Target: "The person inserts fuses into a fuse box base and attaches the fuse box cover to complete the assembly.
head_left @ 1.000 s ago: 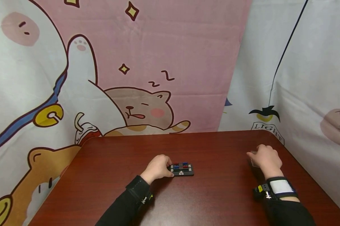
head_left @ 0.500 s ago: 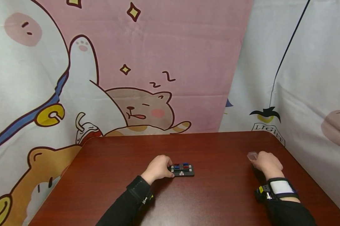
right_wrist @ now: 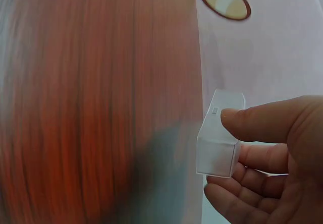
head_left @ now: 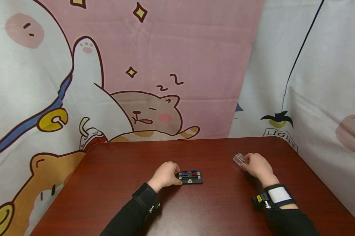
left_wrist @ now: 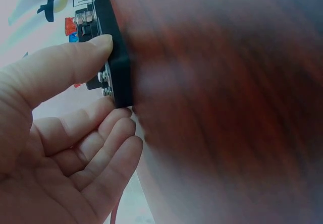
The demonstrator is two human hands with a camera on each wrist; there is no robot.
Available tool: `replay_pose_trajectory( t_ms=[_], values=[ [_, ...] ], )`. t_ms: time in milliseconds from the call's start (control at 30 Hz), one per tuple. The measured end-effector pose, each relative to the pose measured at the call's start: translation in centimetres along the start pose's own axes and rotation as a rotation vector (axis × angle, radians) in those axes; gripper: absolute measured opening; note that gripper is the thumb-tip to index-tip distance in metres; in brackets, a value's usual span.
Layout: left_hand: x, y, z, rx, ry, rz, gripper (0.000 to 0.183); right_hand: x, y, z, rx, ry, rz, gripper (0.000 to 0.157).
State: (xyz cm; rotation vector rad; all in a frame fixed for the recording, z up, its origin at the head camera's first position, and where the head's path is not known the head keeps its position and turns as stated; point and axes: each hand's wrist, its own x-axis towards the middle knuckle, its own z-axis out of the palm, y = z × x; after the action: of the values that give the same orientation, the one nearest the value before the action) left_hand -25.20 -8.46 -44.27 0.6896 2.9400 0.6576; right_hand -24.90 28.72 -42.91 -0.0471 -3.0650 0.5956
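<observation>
On the table (head_left: 218, 203), a black fuse block (head_left: 195, 181) carries small red and blue fuses and silver screws. My left hand (head_left: 164, 175) pinches its left end. In the left wrist view, the thumb presses the edge of the block (left_wrist: 120, 80) while fingers sit by its end. Off to the right, my right hand (head_left: 258, 166) holds a clear plastic cover (head_left: 239, 158) above the table. The right wrist view has this hollow, box-like cover (right_wrist: 216, 156) between thumb and fingers; its far side is hidden.
Behind the table hangs a cloth (head_left: 213, 65) printed with cartoon animals. A second, white cloth (head_left: 322, 85) borders the right side. Both wrists wear strapped-on cameras.
My right hand has lifted the clear cover from the right side of the table and carried it left, toward the fuse block. The left hand and block stay in place.
</observation>
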Motion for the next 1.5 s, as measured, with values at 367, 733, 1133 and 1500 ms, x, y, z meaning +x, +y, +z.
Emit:
replay_pose_trajectory(
  t_ms=[367,733,1133,1500],
  values=[
    [0.1,0.0,-0.1,-0.008,0.000,-0.001,0.039,0.1,-4.8,2.1,0.029,0.061,-0.162,0.041],
    [0.1,0.1,-0.2,-0.010,-0.001,0.006,0.038,-0.2,-8.3,4.0,0.054,0.100,-0.343,0.036],
    [0.1,-0.2,-0.1,-0.007,0.011,0.011,0.038,-1.1,-11.9,5.1,0.073,0.140,-0.529,0.037],
    [0.2,-0.3,-0.1,-0.027,0.012,0.022,0.037,-1.7,-14.0,5.8,0.046,0.118,-0.615,0.040]
  ],
)
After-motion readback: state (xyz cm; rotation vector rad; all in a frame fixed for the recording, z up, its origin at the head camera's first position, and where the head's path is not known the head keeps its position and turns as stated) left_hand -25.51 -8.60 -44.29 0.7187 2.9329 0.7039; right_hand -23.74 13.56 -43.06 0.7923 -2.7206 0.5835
